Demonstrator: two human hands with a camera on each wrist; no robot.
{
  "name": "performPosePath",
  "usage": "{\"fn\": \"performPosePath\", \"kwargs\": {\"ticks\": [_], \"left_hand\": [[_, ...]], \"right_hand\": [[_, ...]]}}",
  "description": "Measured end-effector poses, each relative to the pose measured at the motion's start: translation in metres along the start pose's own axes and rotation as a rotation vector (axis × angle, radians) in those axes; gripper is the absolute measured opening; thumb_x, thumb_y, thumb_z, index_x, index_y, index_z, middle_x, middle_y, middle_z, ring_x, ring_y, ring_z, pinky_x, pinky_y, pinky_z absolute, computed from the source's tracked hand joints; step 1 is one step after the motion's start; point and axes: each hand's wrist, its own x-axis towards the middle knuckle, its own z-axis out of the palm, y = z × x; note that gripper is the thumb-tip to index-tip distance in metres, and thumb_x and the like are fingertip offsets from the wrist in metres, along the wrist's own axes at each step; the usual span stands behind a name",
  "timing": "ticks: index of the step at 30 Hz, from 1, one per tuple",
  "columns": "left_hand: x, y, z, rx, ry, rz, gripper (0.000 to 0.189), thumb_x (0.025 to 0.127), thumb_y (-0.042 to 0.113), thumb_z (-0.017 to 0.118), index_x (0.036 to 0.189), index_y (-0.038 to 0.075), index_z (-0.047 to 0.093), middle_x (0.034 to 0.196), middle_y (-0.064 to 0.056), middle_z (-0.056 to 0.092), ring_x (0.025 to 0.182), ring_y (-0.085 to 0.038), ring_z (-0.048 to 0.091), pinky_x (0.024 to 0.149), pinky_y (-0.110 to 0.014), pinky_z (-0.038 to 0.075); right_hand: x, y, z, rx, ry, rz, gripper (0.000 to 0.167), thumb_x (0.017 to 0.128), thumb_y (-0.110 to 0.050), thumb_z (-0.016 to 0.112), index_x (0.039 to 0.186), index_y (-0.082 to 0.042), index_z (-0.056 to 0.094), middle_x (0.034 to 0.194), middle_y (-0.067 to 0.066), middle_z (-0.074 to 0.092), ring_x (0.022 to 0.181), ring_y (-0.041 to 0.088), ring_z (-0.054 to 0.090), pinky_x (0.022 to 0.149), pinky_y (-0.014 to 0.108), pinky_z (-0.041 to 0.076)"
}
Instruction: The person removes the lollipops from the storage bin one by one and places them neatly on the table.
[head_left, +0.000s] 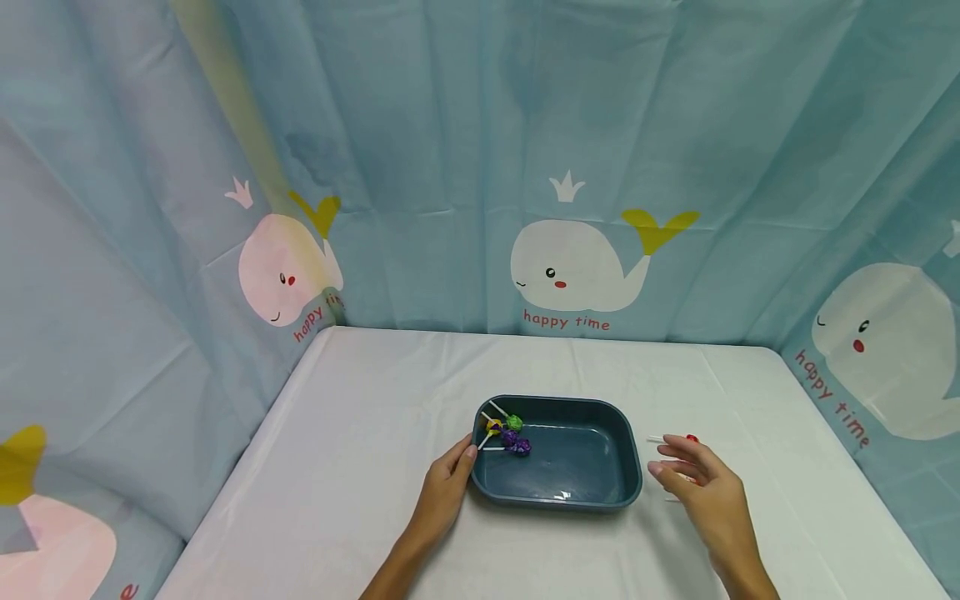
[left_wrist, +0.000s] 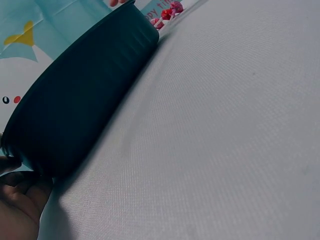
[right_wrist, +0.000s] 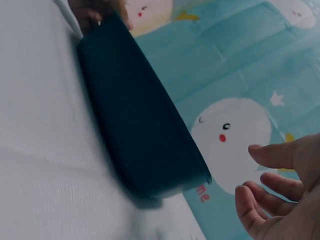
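A dark blue-green plastic tray (head_left: pixel 581 458) stands on the white table in the head view. My left hand (head_left: pixel 442 496) grips its left end, thumb at the rim and fingers against the outer wall (left_wrist: pixel 75 100). In the tray's left part lie a green lollipop (head_left: pixel 514 422), a yellow lollipop (head_left: pixel 492 426) and purple lollipops (head_left: pixel 519 448), their sticks toward the left wall. Right of the tray my right hand (head_left: pixel 708 492) hovers with loosely bent fingers, nothing between thumb and fingertips. Under it, partly hidden, are red lollipops (head_left: pixel 693 438); the left wrist view shows red and pink wrappers (left_wrist: pixel 167 14).
The white cloth-covered table (head_left: pixel 360 467) spreads around the tray. Blue curtains (head_left: pixel 420 167) with printed whales hang behind it and along both sides.
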Motion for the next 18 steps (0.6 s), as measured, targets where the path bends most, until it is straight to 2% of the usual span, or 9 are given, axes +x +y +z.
{"fn": "performPosePath", "kwargs": {"ticks": [6,15,18], "left_hand": [[0.0,0.0,0.0,-0.006,0.0,0.009,0.051,0.115,0.031,0.048,0.155,0.001,0.051,0.159,-0.015,0.053,0.153,-0.033,0.042,0.126,-0.051,0.032],[0.0,0.0,0.0,-0.009,0.003,0.016,0.05,0.115,0.03,0.048,0.155,-0.001,0.051,0.159,-0.016,0.053,0.153,-0.033,0.043,0.126,-0.05,0.033],[0.001,0.0,0.0,-0.009,0.002,0.017,0.05,0.115,0.03,0.048,0.155,-0.001,0.051,0.159,-0.016,0.053,0.153,-0.033,0.043,0.125,-0.05,0.033]], "right_hand": [[0.0,-0.007,0.01,0.076,-0.043,-0.015,0.055,0.093,-0.028,0.086,0.142,-0.013,0.065,0.117,-0.016,0.074,0.1,-0.005,0.068,0.079,0.016,0.058],[-0.002,-0.015,0.025,0.091,-0.091,-0.03,0.057,0.094,-0.032,0.084,0.144,-0.012,0.064,0.134,0.009,0.071,0.104,-0.004,0.068,0.085,0.011,0.056],[-0.002,-0.018,0.031,0.092,-0.102,-0.025,0.058,0.094,-0.033,0.084,0.143,-0.01,0.064,0.135,0.012,0.07,0.104,-0.003,0.068,0.087,0.009,0.055]]}}
